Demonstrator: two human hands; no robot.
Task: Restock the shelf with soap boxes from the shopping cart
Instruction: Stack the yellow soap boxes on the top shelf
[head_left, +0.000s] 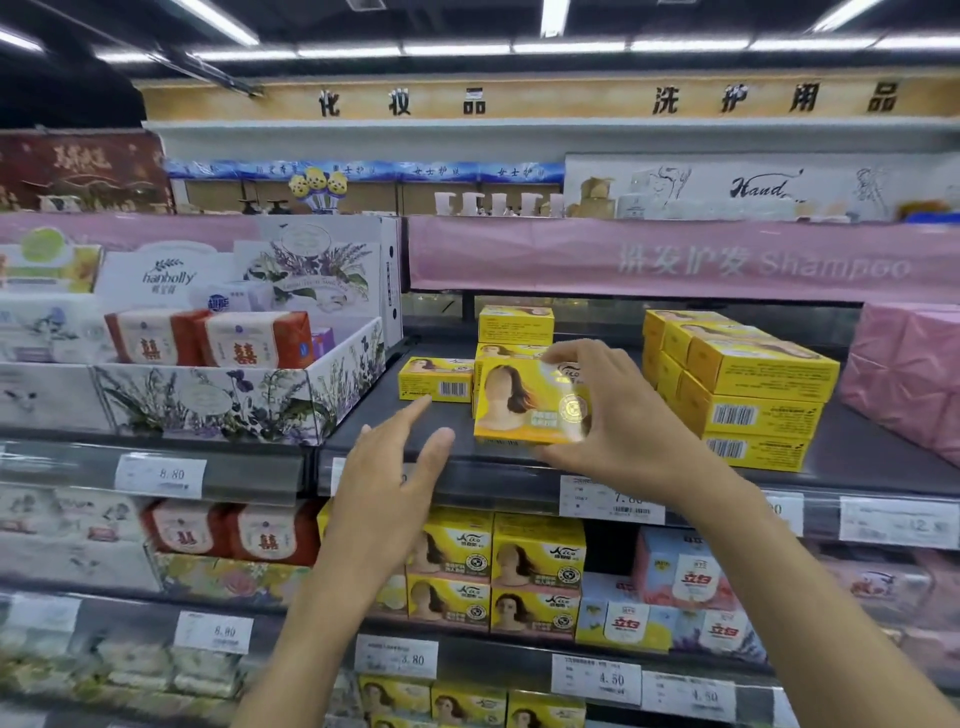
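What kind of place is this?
Most likely a supermarket toiletries aisle: price tags line the shelf edges, yellow soap boxes sit stacked on it, and a pink Shampoo banner hangs above.

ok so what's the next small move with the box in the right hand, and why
Probably set it down and release. The right hand pinches the yellow soap box upright at the front edge of the shelf, before the middle stack; the left hand hovers open beside it.

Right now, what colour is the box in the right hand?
Yellow box, head view.
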